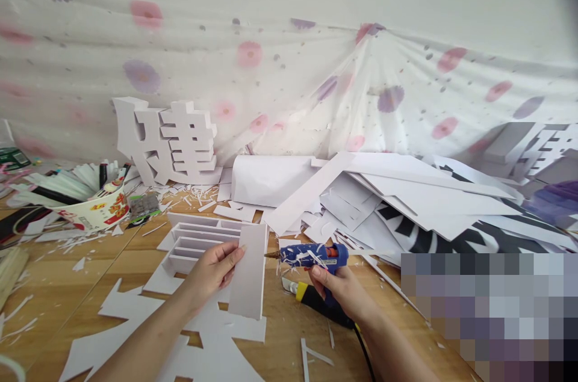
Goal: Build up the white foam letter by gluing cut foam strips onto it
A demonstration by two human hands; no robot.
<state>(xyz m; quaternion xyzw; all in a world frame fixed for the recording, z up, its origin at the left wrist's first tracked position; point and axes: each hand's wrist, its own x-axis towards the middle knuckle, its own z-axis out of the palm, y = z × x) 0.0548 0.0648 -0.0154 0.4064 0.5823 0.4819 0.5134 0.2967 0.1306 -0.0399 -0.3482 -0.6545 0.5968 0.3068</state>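
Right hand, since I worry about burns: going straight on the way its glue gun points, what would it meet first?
Probably its glue gun would touch the white strip in the left hand first; depth between them is unclear.

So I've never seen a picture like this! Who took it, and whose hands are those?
There's no robot here. A person wears a camera on their head, looking forward and down, so you see their own two bare hands. The left hand holds a flat white board. The right hand holds a blue glue gun, its tip close to the board's edge. On the wooden table are white cut-outs, a yellow-and-black knife and a paper bowl. Behind stands a big white character.
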